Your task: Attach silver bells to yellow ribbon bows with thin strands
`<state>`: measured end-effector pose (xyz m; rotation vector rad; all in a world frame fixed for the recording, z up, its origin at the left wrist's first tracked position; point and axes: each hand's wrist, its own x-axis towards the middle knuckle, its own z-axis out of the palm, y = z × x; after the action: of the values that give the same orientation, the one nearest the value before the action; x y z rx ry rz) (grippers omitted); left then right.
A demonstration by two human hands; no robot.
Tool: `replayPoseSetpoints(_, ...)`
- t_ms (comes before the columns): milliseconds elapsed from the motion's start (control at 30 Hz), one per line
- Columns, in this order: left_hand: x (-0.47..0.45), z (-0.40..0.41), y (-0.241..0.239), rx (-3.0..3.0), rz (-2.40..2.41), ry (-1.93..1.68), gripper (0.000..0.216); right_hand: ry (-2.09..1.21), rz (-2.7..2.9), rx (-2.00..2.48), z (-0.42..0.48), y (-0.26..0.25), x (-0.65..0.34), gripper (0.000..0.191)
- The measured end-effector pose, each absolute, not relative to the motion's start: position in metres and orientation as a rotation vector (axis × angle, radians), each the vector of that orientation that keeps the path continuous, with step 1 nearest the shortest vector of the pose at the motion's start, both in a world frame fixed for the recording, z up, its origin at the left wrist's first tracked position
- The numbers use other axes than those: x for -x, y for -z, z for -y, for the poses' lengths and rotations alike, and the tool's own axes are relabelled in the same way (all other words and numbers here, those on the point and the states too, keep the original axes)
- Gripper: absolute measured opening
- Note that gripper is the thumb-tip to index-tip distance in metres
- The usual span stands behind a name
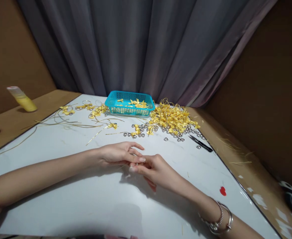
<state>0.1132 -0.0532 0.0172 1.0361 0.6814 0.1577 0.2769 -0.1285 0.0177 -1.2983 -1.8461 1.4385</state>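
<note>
My left hand [118, 153] and right hand [158, 171] meet at the middle of the white worktop [86, 192], fingertips [142, 159] touching. The right grip is pressed together, thumb against forefinger, right at the tips of the left fingers; whatever may sit between them is too small for me to tell. The left grip is half curled with the forefinger lifted, the other fingers lying over the right ones, and I cannot tell whether it pinches anything. Bracelets [219, 220] ring my right wrist. Nearest beyond my hands lie a few silver beads [143, 127], scattered among small yellow bows [170, 118] that heap up at the far right of the worktop. Just left of that heap stands a blue basket [116, 101] with a few more bows in it. Black scissors [201, 143] lie near the right edge, just beside the beads. Thin gold ribbon [68, 124] trails across the far left, with more bows near it. A yellow tube [22, 98] stands tilted on the brown ledge to the left. A red spot [222, 191] marks the worktop beside my right forearm. A grey curtain [136, 46] hangs behind.
</note>
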Motion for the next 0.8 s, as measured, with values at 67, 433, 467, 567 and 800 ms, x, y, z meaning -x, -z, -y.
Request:
replayPoseSetpoints(67,-0.114,0.055,-0.018,-1.087,-0.726,-0.216,0.055,-1.579,1.711,1.258,0.128,-0.014,-0.276,0.029)
replayPoseSetpoints(433,-0.111,0.052,-0.015,-1.224,-0.448,0.047,0.049,-1.478,1.649,1.460,0.125,-0.012,-0.276,0.040)
replayPoseSetpoints(467,-0.109,0.052,-0.014,-1.271,-0.434,0.051,0.052,-1.562,1.617,1.459,0.125,-0.011,-0.277,0.042)
replayPoseSetpoints(567,-0.105,0.055,-0.011,-1.559,-0.442,-0.003,0.047,-1.831,1.440,1.385,0.123,-0.010,-0.281,0.046)
replayPoseSetpoints(800,-0.103,0.059,0.001,-1.908,-0.406,-0.162,0.029,-2.120,1.258,1.136,0.118,-0.004,-0.289,0.045)
